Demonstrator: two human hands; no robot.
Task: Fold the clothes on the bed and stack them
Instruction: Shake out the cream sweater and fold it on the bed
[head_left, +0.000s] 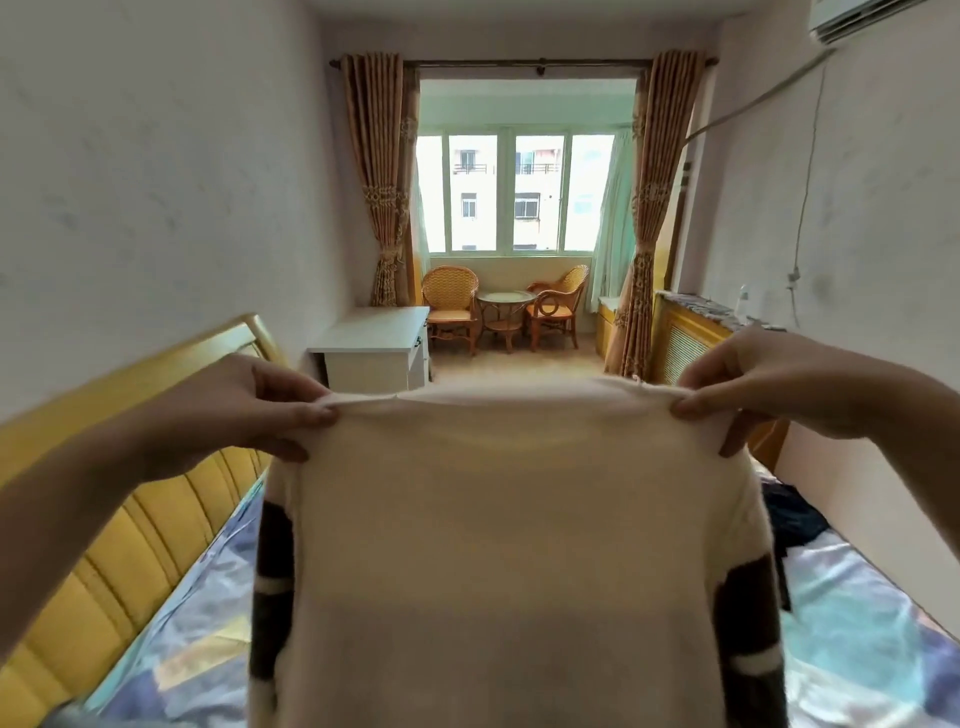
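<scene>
Cream knitwear fills the near view: a sweater (498, 545) hangs in the air in front of the person, its long axis vertical, shoulder line uppermost and hem out of sight below the picture's edge. Dark sleeves with pale bands drop down either side of the body. It is held up this way, most likely, so that its own weight pulls the cloth flat and the shoulders level before it is laid down to fold. At the top left corner the left hand (249, 410) pinches the shoulder between thumb and curled fingers; at the top right the right hand (763, 384) pinches the other shoulder likewise, and the edge between them is drawn taut and runs level from side to side. Beneath and behind lies the bed (852, 613) with its patterned blue cover, a dark garment (789, 514) crumpled on it to the right and not yet folded. Farther off stands a white desk (374, 343).
</scene>
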